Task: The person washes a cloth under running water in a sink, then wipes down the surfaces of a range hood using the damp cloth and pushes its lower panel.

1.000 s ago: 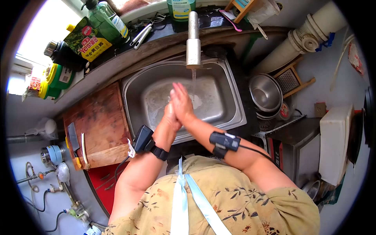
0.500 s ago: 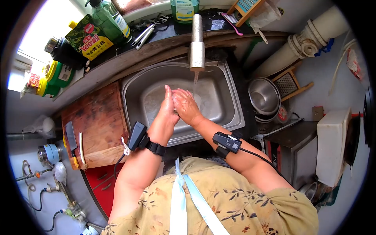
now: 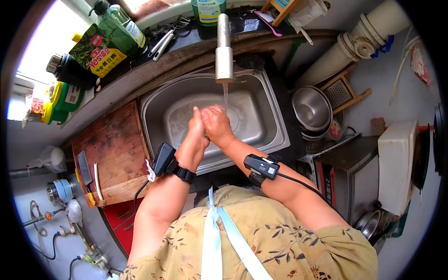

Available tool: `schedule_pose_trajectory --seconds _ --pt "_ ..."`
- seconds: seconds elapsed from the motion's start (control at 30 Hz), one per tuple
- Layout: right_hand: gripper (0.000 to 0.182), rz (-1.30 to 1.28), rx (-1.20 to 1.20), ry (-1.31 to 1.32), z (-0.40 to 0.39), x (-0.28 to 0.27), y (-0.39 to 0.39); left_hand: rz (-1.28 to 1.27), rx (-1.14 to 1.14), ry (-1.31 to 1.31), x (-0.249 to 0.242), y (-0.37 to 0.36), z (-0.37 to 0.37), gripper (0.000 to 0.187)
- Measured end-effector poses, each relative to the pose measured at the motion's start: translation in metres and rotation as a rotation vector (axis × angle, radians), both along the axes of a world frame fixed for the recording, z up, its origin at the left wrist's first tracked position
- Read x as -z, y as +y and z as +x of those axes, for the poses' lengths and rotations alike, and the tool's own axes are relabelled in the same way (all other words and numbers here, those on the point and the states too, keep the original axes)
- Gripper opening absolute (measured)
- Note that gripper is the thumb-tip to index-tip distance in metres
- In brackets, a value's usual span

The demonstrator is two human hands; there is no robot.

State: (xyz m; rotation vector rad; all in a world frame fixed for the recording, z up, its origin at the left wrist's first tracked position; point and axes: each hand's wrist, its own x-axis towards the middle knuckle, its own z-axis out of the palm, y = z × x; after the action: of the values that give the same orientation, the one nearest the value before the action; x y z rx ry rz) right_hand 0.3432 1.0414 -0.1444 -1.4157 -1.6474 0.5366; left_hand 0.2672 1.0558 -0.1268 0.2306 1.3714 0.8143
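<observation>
My left hand [image 3: 198,127] and my right hand [image 3: 217,123] are clasped together above the steel sink [image 3: 278,130]. The right fingers curl over the left palm, while the left thumb points up at the side. Most of the left fingers are hidden between the hands. From the metal faucet [image 3: 224,65] a thin stream of water [image 3: 226,95] runs down at the right hand's fingers. No object shows between the palms. Dark devices are strapped to both forearms, the left device [image 3: 164,158] and the right device [image 3: 261,167].
Left of the sink, a wooden cutting board [image 3: 119,154] carries a cleaver [image 3: 85,169] and a thin white stalk [image 3: 96,179]. Bottles, a sauce pouch [image 3: 100,56] and peelers [image 3: 163,46] line the ledge. Stacked metal bowls [image 3: 310,109] stand at the right.
My hands have drawn closer, the right fingers now curled around the left instead of lying extended. The view has shifted slightly. Water keeps running.
</observation>
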Motion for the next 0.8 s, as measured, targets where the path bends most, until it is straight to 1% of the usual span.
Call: schedule_pose_trajectory --seconds 0.03,0.07,0.1,0.13,0.2,0.23,0.27,0.3,0.33,0.4,0.43,0.5,0.53,0.57,0.6,0.63,0.67,0.7,0.73,0.77,0.8 --pt "0.027 -0.001 0.002 0.000 -0.002 0.001 -0.002 -0.001 0.002 0.000 0.010 -0.001 -0.003 0.052" --pt "0.027 -0.119 0.007 0.088 -0.004 0.002 -0.006 0.042 0.001 -0.018 0.028 0.000 -0.008 0.054" --pt "0.027 -0.236 0.012 0.176 -0.007 0.003 -0.008 0.085 0.000 -0.036 0.024 0.000 -0.009 0.057" --pt "0.027 -0.237 0.011 0.176 -0.012 0.008 -0.010 0.085 -0.001 -0.035 0.021 0.000 -0.011 0.057" --pt "0.030 -0.358 0.082 0.678 -0.022 0.018 -0.014 -0.009 0.073 0.146 0.011 -0.002 -0.013 0.064" --pt "0.030 -0.358 0.081 0.679 -0.026 0.023 -0.017 -0.009 0.073 0.147 0.014 -0.003 -0.015 0.064" --pt "0.033 -0.522 0.048 0.926 -0.029 0.028 -0.021 0.040 0.105 0.120 0.020 -0.005 -0.018 0.070" --pt "0.035 -0.603 0.025 1.051 -0.030 0.024 -0.022 0.090 0.138 0.092 0.014 -0.007 -0.017 0.076" --pt "0.038 -0.687 0.012 1.174 -0.030 0.020 -0.023 0.090 0.139 0.093 0.009 -0.011 -0.015 0.076" --pt "0.039 -0.777 0.194 1.285 -0.027 0.012 -0.021 0.108 0.178 -0.149 -0.004 -0.021 -0.004 0.090" --pt "0.038 -0.678 0.285 1.520 -0.030 0.023 -0.017 0.109 0.176 -0.148 0.004 -0.022 0.000 0.090" --pt "0.037 -0.718 0.333 1.402 -0.005 0.036 -0.010 0.261 0.159 -0.083 0.027 -0.019 0.007 0.100" --pt "0.035 -0.726 0.330 1.334 0.008 0.058 -0.005 0.244 0.230 -0.131 0.017 -0.019 0.006 0.100" --pt "0.033 -0.734 0.325 1.264 0.019 0.078 -0.002 0.247 0.224 -0.132 0.022 -0.018 0.004 0.100" --pt "0.033 -0.737 0.316 1.261 0.029 0.075 -0.002 0.235 0.197 -0.109 0.032 -0.015 0.002 0.094" --pt "0.031 -0.777 0.408 1.360 0.037 0.070 -0.003 0.221 0.172 -0.086 0.033 -0.014 -0.002 0.088" --pt "0.028 -0.813 0.502 1.458 0.044 0.064 -0.002 0.223 0.169 -0.086 0.033 -0.013 -0.008 0.088" --pt "0.028 -0.814 0.499 1.456 0.050 0.068 0.002 0.138 0.206 0.000 0.026 -0.015 -0.014 0.077" --pt "0.027 -0.843 0.516 1.611 0.055 0.075 0.007 0.051 0.244 0.085 0.022 -0.017 -0.019 0.068" --pt "0.026 -0.869 0.532 1.768 0.059 0.081 0.014 0.052 0.243 0.086 0.025 -0.018 -0.022 0.068" --pt "0.026 -0.870 0.530 1.768 0.061 0.079 0.019 0.018 0.222 0.065 0.029 -0.019 -0.025 0.060"
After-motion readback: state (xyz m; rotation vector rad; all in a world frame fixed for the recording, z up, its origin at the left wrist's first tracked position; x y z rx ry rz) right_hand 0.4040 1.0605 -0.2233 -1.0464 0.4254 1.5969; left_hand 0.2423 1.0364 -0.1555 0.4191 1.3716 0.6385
